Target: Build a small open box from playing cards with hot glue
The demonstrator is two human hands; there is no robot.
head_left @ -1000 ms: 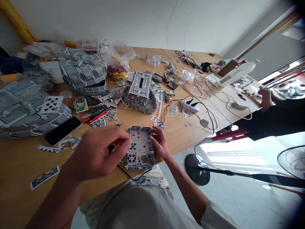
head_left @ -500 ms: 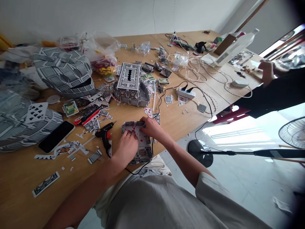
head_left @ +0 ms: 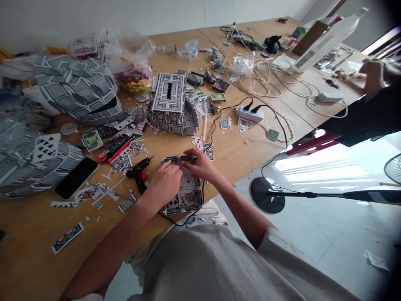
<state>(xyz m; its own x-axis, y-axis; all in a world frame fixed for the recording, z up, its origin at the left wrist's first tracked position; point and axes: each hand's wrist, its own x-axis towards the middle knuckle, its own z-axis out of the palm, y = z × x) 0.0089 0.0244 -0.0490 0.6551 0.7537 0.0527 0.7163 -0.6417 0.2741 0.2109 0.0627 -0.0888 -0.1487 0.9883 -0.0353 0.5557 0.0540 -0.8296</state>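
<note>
An open box made of playing cards [head_left: 190, 198] stands at the table's front edge, its inside showing card faces. My left hand [head_left: 166, 182] reaches over its left side, fingertips closed on the far wall. My right hand [head_left: 202, 166] pinches that wall near the far right corner, thumb inside and fingers behind it. A black glue gun [head_left: 137, 172] with a red trigger lies left of the box. Its cable passes in front of the box. Farther back, a card-covered box with a black cut-out [head_left: 170, 93] rests on a larger card tray [head_left: 191, 118].
Card scraps, a phone [head_left: 77, 178] and red-handled cutter [head_left: 114, 151] lie left. Two large card-woven bags [head_left: 78, 88] stand behind them. A power strip [head_left: 249, 115] and coiled cords lie right. A fan stand [head_left: 267, 195] is on the floor; another person's hand [head_left: 372, 75] shows far right.
My left hand has moved up to the box's far wall. My right thumb has come over inside that wall. The view has shifted slightly.
</note>
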